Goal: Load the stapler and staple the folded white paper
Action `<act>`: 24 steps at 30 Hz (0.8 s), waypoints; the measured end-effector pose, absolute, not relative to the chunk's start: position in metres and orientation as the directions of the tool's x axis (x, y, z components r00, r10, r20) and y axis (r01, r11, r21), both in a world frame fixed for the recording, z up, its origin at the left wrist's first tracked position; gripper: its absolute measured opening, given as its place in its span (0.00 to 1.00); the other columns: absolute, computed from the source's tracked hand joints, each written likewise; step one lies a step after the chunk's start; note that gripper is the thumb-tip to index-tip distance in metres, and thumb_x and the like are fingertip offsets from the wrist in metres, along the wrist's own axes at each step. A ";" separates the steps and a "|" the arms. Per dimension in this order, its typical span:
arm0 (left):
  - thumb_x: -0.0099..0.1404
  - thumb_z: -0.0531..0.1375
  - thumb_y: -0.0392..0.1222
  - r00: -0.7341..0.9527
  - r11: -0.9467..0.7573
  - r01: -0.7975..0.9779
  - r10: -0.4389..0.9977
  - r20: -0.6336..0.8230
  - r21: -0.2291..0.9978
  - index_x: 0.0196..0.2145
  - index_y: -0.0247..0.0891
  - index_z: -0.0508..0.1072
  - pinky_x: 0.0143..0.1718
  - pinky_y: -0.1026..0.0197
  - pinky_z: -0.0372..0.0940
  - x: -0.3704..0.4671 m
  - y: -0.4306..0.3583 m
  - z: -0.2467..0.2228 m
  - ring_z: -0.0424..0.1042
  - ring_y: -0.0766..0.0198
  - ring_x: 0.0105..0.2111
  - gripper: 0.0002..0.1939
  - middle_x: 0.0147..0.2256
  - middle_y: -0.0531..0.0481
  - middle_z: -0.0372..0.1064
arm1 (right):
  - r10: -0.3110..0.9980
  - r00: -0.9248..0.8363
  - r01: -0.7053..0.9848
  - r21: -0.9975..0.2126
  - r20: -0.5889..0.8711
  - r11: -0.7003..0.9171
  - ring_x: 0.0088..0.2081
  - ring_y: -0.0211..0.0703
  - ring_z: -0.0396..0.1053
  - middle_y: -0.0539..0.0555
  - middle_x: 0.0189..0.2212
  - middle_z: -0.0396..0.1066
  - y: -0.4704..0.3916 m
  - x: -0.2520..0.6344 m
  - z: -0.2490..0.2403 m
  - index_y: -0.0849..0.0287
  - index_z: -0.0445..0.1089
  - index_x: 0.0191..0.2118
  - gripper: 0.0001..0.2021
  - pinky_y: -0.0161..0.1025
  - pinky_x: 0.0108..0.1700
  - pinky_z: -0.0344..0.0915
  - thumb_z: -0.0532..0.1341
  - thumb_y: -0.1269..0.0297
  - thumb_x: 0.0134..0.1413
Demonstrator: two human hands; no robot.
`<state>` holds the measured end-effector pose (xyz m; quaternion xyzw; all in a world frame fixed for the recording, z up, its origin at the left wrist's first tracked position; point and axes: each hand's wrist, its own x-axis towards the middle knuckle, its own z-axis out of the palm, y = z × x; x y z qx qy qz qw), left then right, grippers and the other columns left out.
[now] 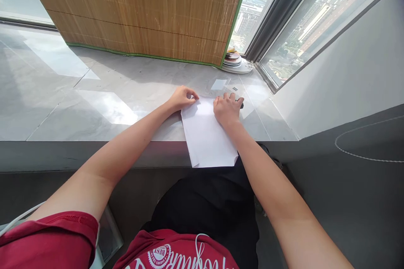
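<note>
A white sheet of paper, folded in along its edges at the lower corners, lies on the grey tiled sill and juts out past its front edge. My left hand has thumb and forefinger pinched at the paper's far left corner. Across the far right part of the paper rests my right hand, its fingers curled. A small black thing shows from under those fingers; its kind is hidden. Just beyond the right hand lie a small white rectangle and a tiny dark piece.
A bamboo blind with green edging hangs down over the back of the sill. A stack of plates or discs stands in the corner by the window. A beaded cord hangs at the right wall.
</note>
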<state>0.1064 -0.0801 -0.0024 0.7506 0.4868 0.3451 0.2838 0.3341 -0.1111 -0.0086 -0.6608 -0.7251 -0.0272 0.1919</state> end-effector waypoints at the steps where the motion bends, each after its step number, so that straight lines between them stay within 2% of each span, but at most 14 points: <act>1: 0.55 0.65 0.35 0.291 -0.368 0.535 0.925 0.243 0.761 0.36 0.38 0.89 0.43 0.59 0.67 0.106 -0.080 -0.003 0.72 0.61 0.33 0.13 0.31 0.50 0.80 | 0.944 -0.054 0.969 -0.209 0.326 0.128 0.59 0.73 0.62 0.71 0.50 0.74 -0.112 0.332 -0.010 0.58 0.77 0.40 0.21 0.74 0.61 0.49 0.49 0.57 0.77; 5: 0.56 0.65 0.34 0.304 -0.379 0.549 0.921 0.245 0.745 0.35 0.40 0.88 0.48 0.58 0.69 0.105 -0.078 -0.005 0.75 0.59 0.38 0.11 0.36 0.49 0.83 | 0.937 -0.062 0.954 -0.255 0.345 0.157 0.59 0.71 0.62 0.70 0.49 0.74 -0.113 0.332 -0.010 0.58 0.77 0.42 0.23 0.70 0.62 0.50 0.47 0.56 0.78; 9: 0.57 0.65 0.36 0.330 -0.413 0.561 0.906 0.263 0.718 0.35 0.41 0.87 0.50 0.57 0.69 0.101 -0.074 -0.008 0.78 0.56 0.42 0.10 0.38 0.47 0.84 | 0.925 0.018 0.856 -0.484 0.379 0.181 0.59 0.62 0.67 0.63 0.52 0.76 -0.111 0.352 -0.001 0.52 0.76 0.52 0.27 0.62 0.62 0.58 0.39 0.51 0.81; 11: 0.57 0.65 0.37 0.332 -0.415 0.572 0.906 0.264 0.707 0.35 0.41 0.87 0.50 0.57 0.70 0.100 -0.073 -0.009 0.79 0.56 0.42 0.11 0.38 0.47 0.84 | 0.921 -0.040 0.796 -0.545 0.387 0.263 0.59 0.58 0.69 0.60 0.55 0.76 -0.110 0.368 0.004 0.50 0.75 0.54 0.24 0.58 0.63 0.60 0.45 0.47 0.80; 13: 0.57 0.64 0.38 0.325 -0.410 0.579 0.909 0.262 0.704 0.35 0.41 0.87 0.50 0.57 0.70 0.098 -0.072 -0.011 0.79 0.55 0.42 0.11 0.38 0.47 0.84 | 0.912 -0.185 0.756 -0.540 0.367 0.370 0.57 0.57 0.71 0.58 0.53 0.78 -0.109 0.385 0.006 0.50 0.77 0.51 0.19 0.56 0.63 0.61 0.56 0.45 0.75; 15: 0.57 0.64 0.38 0.319 -0.404 0.586 0.912 0.259 0.702 0.36 0.41 0.86 0.49 0.56 0.70 0.097 -0.071 -0.012 0.79 0.55 0.43 0.11 0.38 0.47 0.84 | 0.900 -0.297 0.711 -0.555 0.318 0.431 0.53 0.56 0.74 0.57 0.48 0.80 -0.108 0.402 0.005 0.51 0.79 0.48 0.14 0.53 0.60 0.64 0.65 0.48 0.68; 17: 0.58 0.63 0.38 0.323 -0.404 0.600 0.912 0.252 0.691 0.37 0.41 0.86 0.48 0.56 0.70 0.095 -0.071 -0.013 0.79 0.54 0.43 0.12 0.38 0.46 0.84 | 0.901 -0.321 0.682 -0.589 0.292 0.434 0.49 0.54 0.75 0.54 0.45 0.81 -0.106 0.414 0.002 0.52 0.79 0.48 0.13 0.50 0.56 0.67 0.69 0.53 0.63; 20: 0.61 0.62 0.36 0.348 -0.424 0.639 0.904 0.250 0.642 0.38 0.41 0.86 0.52 0.54 0.70 0.094 -0.071 -0.011 0.78 0.53 0.44 0.12 0.41 0.45 0.83 | 0.927 -0.220 0.722 -0.588 0.303 0.364 0.48 0.53 0.76 0.55 0.44 0.82 -0.103 0.424 -0.002 0.54 0.80 0.49 0.12 0.49 0.54 0.68 0.69 0.62 0.60; 24: 0.66 0.63 0.38 0.369 -0.451 0.721 0.892 0.261 0.525 0.42 0.42 0.88 0.60 0.46 0.67 0.093 -0.070 -0.010 0.73 0.47 0.52 0.13 0.49 0.41 0.77 | 0.928 0.069 0.822 -0.548 0.366 0.155 0.51 0.60 0.75 0.62 0.49 0.81 -0.102 0.419 0.002 0.58 0.79 0.49 0.11 0.52 0.54 0.69 0.66 0.65 0.62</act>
